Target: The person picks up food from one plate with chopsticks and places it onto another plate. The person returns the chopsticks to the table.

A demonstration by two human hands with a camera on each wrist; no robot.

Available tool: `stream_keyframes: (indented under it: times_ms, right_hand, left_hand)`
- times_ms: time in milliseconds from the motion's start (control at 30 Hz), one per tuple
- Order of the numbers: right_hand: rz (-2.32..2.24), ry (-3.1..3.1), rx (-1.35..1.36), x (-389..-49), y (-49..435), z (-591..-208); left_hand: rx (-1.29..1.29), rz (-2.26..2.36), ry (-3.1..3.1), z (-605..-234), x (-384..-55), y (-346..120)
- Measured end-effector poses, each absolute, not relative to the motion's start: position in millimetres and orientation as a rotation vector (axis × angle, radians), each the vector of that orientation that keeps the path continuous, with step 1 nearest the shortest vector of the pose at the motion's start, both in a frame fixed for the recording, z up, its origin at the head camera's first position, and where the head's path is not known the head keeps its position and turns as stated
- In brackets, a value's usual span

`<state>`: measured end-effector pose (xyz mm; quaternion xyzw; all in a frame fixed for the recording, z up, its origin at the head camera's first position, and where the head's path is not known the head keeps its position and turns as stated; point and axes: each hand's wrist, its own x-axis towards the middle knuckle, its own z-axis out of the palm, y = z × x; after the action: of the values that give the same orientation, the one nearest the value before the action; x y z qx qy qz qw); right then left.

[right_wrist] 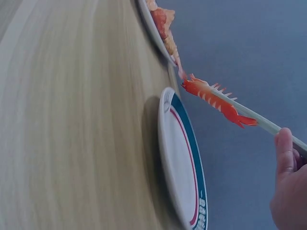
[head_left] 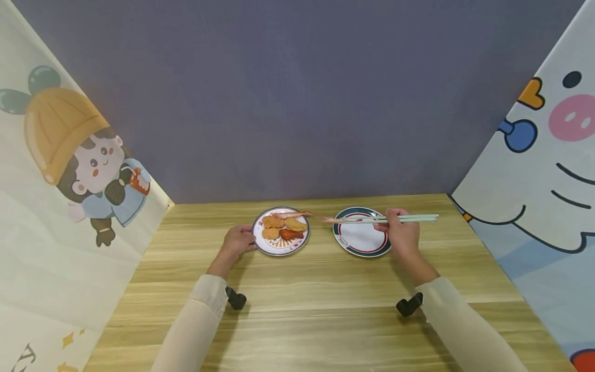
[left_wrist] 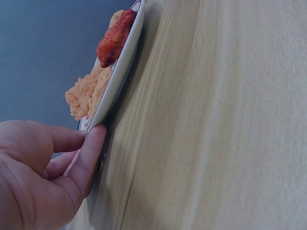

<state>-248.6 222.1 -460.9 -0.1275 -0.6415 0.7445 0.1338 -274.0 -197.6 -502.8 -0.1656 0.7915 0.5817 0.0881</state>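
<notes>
My left hand (head_left: 239, 239) pinches the left rim of a white plate (head_left: 283, 250) with a dark edge, thumb and fingers on either side of the rim in the left wrist view. On that plate lie several pieces of fried chicken (head_left: 273, 222), a reddish-brown chicken wing (head_left: 291, 234) and a long pinkish piece (head_left: 290, 214) at the back, its kind unclear. Pale green chopsticks (head_left: 411, 218) are gripped in my right hand (head_left: 403, 235). Near their tips they hold an orange-red shrimp (right_wrist: 211, 97) above the left part of a green-rimmed plate (head_left: 362, 237), whose visible surface is bare.
Both plates stand side by side on a wood-grain table (head_left: 316, 294). Behind it rises a grey partition (head_left: 288, 103). Panels with cartoon drawings flank it: a child in a yellow hat (head_left: 67, 134) at left, a pink-nosed figure (head_left: 574, 118) at right.
</notes>
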Motion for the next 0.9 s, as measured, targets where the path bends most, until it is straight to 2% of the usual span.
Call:
stream_keyframes:
  times_ms: [400, 900]
  right_hand:
    - [2.041, -1.919, -0.363, -248, 242, -483]
    - [2.118, -1.849, -0.317, -240, 248, -483]
  left_hand:
    - [-0.488, 1.731, 2.365, -504, -273, -197]
    - [-0.48, 1.742, 2.357, -502, -273, -197]
